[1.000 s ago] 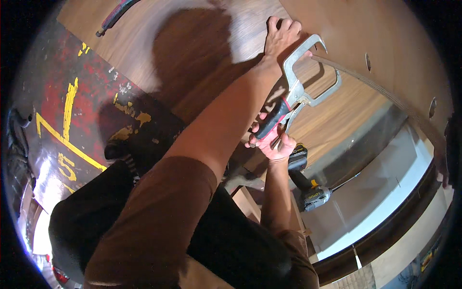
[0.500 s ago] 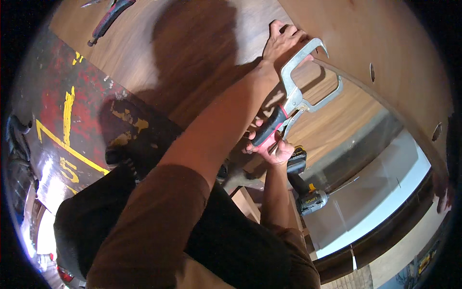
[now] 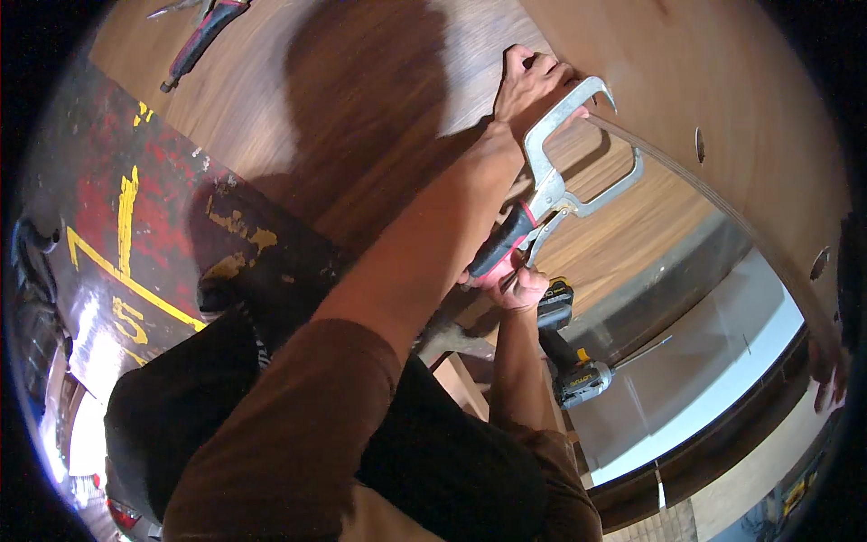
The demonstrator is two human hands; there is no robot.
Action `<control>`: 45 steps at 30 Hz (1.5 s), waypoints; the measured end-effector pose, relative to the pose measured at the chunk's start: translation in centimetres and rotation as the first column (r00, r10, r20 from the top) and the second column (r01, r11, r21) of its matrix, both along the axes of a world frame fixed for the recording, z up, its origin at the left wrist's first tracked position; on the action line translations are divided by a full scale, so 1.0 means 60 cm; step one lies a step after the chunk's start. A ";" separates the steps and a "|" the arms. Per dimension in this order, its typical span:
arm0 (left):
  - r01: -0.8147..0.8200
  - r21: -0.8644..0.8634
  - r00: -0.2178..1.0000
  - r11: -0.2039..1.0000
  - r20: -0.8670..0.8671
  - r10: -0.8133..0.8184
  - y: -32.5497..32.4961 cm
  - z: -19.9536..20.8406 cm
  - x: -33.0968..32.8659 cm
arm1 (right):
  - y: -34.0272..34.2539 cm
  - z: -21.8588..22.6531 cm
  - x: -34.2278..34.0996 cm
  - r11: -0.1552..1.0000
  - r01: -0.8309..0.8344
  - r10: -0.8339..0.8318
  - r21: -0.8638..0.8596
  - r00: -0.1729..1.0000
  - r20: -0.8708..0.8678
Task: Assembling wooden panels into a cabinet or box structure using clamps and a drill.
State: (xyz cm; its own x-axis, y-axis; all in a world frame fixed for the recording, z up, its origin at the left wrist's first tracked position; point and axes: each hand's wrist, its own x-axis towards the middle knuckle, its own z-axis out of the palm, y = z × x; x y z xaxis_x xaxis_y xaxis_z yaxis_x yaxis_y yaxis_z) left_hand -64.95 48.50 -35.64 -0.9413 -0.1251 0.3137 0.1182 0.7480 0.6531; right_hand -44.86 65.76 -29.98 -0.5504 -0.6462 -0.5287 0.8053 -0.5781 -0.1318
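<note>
My left hand (image 3: 531, 88) is at the corner of a pale plywood panel (image 3: 686, 54), its fingers curled and pressed around the panel's edge. In my right hand (image 3: 522, 291) is a locking C-clamp (image 3: 547, 194) with a red and black handle. The clamp's silver jaws stand apart, the upper one curving over the panel's edge beside my left hand. Part of the clamp's handle and my right fingers are hidden behind my left forearm. Beneath lies a brown wood-grain board (image 3: 361, 99).
A cordless drill (image 3: 582, 379) with a long bit lies right of my right forearm, beside a white surface (image 3: 695, 388). Another clamp (image 3: 200, 47) rests at the far left. Yellow marks cross a dark worktop (image 3: 99, 190). Another person's hand (image 3: 828, 393) shows at the right rim.
My right fingers, seen around the clamp handle before, are now mostly hidden behind my left forearm. The clamp has shifted down very slightly. My left hand stays at the panel corner.
</note>
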 end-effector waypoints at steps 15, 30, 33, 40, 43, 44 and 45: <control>-0.011 0.008 0.998 1.000 0.055 0.010 0.000 0.009 0.001 | 0.017 -0.009 0.002 0.992 -0.122 0.122 0.020 0.993 -0.006; -0.018 0.046 0.998 0.999 0.065 0.015 -0.002 -0.003 -0.001 | 0.018 -0.002 0.006 0.986 -0.133 0.132 0.099 0.991 0.017; -0.003 0.086 0.998 0.996 0.065 -0.002 0.002 -0.001 -0.002 | 0.011 0.000 0.005 0.995 -0.086 0.084 0.052 0.996 0.037; 0.008 0.061 0.998 0.998 0.065 -0.012 -0.005 0.009 -0.003 | -0.003 -0.024 0.002 0.999 -0.036 0.034 -0.040 0.998 -0.048; 0.005 0.077 1.000 0.997 0.007 -0.006 -0.004 0.011 -0.003 | -0.010 -0.003 -0.008 0.986 -0.135 0.134 -0.095 0.991 -0.020; 0.002 0.100 1.000 0.995 -0.015 -0.001 -0.001 0.015 -0.003 | -0.005 -0.003 -0.008 0.988 -0.125 0.123 -0.094 0.992 -0.030; 0.021 0.081 0.998 0.996 0.059 -0.026 0.005 0.021 -0.003 | 0.002 -0.005 -0.009 0.982 -0.140 0.138 -0.130 0.990 -0.025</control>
State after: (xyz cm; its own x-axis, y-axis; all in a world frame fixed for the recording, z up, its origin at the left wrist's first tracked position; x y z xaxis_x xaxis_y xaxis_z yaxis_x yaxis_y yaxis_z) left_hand -65.12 48.82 -34.40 -0.9609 -0.1256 0.2468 0.0941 0.6902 0.7175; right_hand -45.42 65.85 -30.27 -0.4582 -0.7801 -0.4260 0.8773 -0.4738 -0.0759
